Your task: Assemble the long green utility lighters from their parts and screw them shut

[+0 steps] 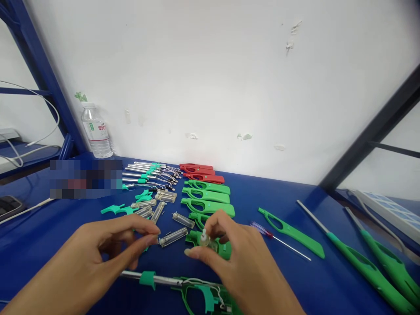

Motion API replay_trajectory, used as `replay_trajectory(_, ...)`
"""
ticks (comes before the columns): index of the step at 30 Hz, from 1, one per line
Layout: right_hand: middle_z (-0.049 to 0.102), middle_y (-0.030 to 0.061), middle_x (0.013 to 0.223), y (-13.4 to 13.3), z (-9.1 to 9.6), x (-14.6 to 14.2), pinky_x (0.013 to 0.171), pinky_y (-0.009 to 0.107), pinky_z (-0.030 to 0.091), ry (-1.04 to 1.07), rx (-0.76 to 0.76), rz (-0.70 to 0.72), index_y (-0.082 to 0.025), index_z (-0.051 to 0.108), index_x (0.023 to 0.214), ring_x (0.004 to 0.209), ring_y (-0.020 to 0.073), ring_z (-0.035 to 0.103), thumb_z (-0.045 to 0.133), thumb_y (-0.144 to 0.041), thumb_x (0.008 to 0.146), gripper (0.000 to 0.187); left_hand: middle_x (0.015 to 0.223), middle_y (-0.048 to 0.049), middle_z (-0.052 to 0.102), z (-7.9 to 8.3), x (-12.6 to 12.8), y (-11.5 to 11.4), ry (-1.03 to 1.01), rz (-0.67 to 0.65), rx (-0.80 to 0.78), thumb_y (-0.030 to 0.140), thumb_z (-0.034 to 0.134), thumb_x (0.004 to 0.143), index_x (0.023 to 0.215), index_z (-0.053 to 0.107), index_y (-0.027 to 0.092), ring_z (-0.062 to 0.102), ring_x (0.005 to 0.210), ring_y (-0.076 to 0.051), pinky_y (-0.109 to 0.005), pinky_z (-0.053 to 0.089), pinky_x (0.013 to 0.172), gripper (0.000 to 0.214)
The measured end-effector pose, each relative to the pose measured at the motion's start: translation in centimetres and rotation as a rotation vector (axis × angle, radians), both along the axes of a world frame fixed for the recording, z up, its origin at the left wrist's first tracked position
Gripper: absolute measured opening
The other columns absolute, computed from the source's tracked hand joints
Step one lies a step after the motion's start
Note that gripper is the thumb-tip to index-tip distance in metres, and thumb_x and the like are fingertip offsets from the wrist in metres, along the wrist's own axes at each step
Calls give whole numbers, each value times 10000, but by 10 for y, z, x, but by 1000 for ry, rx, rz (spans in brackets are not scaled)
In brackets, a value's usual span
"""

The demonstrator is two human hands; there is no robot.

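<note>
My right hand point(241, 258) grips a small clear lighter fuel tank point(206, 240) between thumb and fingers, its pale nozzle end pointing up. To its left, the thumb and index finger of my left hand point(108, 247) are pinched together; whatever is between them is too small to make out. Below both hands lies an open green lighter shell point(187, 302) with a metal tube point(164, 280), white wires and a teal trigger point(207, 298) in it. A loose clear tank point(173, 237) rests on the blue table between the hands.
Beyond my hands are green shells point(210, 195), red shells point(205, 177), metal tubes with wires point(144, 176), more clear tanks point(166, 195) and teal triggers point(113, 209). A screwdriver point(285, 243) and long green lighters point(367, 267) lie right. A water bottle point(96, 133) stands back left.
</note>
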State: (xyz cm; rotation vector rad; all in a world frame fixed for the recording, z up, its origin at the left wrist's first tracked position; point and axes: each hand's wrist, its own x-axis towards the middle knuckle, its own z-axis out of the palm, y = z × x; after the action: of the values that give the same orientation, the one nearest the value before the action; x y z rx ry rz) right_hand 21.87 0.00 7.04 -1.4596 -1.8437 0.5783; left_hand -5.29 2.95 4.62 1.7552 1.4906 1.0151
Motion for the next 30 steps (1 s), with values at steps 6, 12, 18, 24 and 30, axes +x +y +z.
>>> replay_trajectory(6, 734, -78, 797, 3, -2, -9, 627, 281, 381, -139, 72, 49, -261, 580, 852, 710, 186, 686, 978, -169, 842, 408, 684, 25, 710, -5, 19, -12, -15, -137, -100, 682, 735, 979, 1041, 810, 298, 642, 569, -180, -243, 481, 555, 397)
replay_trajectory(12, 765, -87, 828, 2, -10, -13, 629, 286, 433, -190, 370, 101, -251, 652, 883, 697, 182, 756, 1028, -78, 744, 437, 700, 51, 648, -4, 36, -15, -144, -222, -167, 600, 768, 978, 928, 743, 279, 526, 526, -131, -227, 460, 551, 325)
replay_trajectory(18, 778, -89, 805, 1, -11, -18, 626, 313, 451, -226, 477, 94, -258, 649, 871, 670, 194, 778, 1047, -120, 733, 443, 674, 60, 615, 3, 41, -18, -212, -242, -198, 540, 822, 944, 903, 706, 270, 488, 510, -125, -219, 435, 514, 296)
replay_trajectory(24, 763, -93, 807, 2, -10, -15, 628, 296, 444, -218, 479, 97, -254, 630, 873, 673, 170, 765, 1011, -64, 742, 446, 670, 68, 582, 3, 40, -21, -227, -260, -225, 575, 796, 976, 907, 699, 268, 482, 525, -115, -215, 393, 527, 329)
replay_trajectory(30, 759, -101, 778, 1, -11, -21, 614, 308, 431, -244, 531, 72, -270, 617, 857, 635, 179, 738, 975, -75, 730, 428, 720, 72, 592, -1, 37, -20, -290, -321, -263, 606, 769, 1023, 972, 699, 271, 453, 522, -96, -214, 386, 545, 346)
